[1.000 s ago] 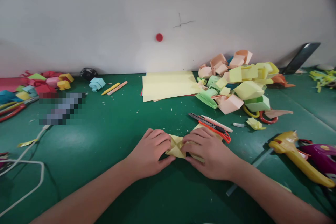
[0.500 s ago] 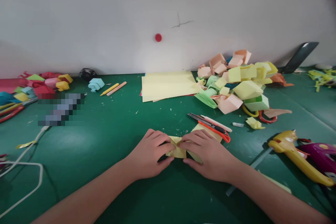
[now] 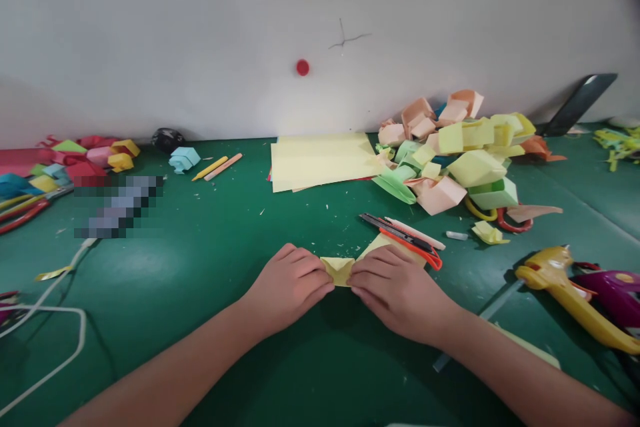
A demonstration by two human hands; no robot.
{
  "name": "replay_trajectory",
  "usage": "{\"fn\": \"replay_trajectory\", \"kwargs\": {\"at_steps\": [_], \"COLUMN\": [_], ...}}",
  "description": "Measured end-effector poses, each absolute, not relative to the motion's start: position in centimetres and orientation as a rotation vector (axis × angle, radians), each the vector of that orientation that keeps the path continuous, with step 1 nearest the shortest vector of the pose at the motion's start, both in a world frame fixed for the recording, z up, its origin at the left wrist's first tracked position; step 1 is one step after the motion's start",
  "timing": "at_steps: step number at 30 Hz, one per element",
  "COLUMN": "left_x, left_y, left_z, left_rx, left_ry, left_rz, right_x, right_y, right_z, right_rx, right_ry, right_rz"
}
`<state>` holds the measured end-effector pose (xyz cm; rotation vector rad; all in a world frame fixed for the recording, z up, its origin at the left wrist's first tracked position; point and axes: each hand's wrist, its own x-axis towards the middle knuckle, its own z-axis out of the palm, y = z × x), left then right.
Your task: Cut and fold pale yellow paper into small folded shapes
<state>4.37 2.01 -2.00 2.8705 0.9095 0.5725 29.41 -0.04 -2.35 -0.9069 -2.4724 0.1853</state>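
A small piece of folded yellow paper (image 3: 341, 272) lies between my two hands at the lower middle of the view. My left hand (image 3: 293, 285) pinches its left edge, fingers pressed together against the thumb. On the right edge, my right hand (image 3: 395, 287) pinches it the same way. A V-shaped fold shows along the paper's upper side. Partly under my right hand is a larger yellow sheet (image 3: 373, 245), with an orange and black cutter (image 3: 405, 238) lying on it.
Yellow sheets (image 3: 320, 160) lie against the wall. Folded paper pieces (image 3: 475, 167) are heaped at the back right, more (image 3: 85, 160) at the far left. A yellow glue gun (image 3: 565, 287) rests at the right, a white cable (image 3: 77, 340) at the left.
The paper's near edge has been folded upward, so it looks shorter. My fingers and thumbs have closed together on its two sides.
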Motion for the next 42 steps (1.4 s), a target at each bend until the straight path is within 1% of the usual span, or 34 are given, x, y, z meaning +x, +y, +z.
{"fn": "replay_trajectory", "kwargs": {"at_steps": [8,20,25,33,42], "left_x": [4.46,4.78,4.79,4.76,4.87], "left_y": [1.85,2.18,2.31,2.34,2.60], "left_z": [-2.40,-2.19,-2.14,-2.47,-2.60], "left_rx": [2.682,2.583,2.513,2.458,2.409], "left_ry": [1.027,1.126,1.146,1.185,1.265], "left_rz": [0.533,0.529,0.549,0.579,0.578], "right_x": [29.14,28.85,29.00,28.55,28.46], "right_y": [0.20,0.35,0.38,0.08,0.39], "right_z": [-2.88,-3.22,-2.81,-2.69,-2.77], "right_rx": [-1.117,-1.241,-1.234,-1.322,-1.396], "right_ry": [-2.378,-2.406,-2.420,-2.377,-2.244], "right_rz": [0.306,0.153,0.276,0.301,0.421]}}
